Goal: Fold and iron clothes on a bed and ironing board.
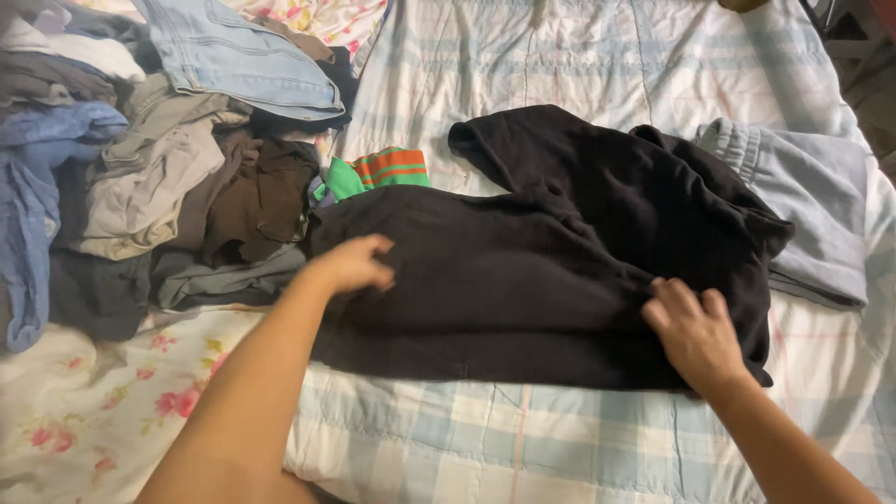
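Plaid bedspread (597, 56) covers the bed; we've open room along the near edge & top. Our black sweatshirt (523, 280) lies spread mid-bed, btwn a clothes pile (159, 177) at left & grey folded sweatpants (812, 205) at right. Left hand (355, 264) rests palm-down on it, fingers loosely curled, gripping nothing. Right hand (695, 331) pinches its fabric near the right edge.

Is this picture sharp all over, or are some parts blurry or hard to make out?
Head view: the left hand is smeared by motion blur; the right hand is sharper, its fingers distinct. The black garment is so dark its folds barely show. Lighting is soft and warm, with no glare on the plaid blanket.
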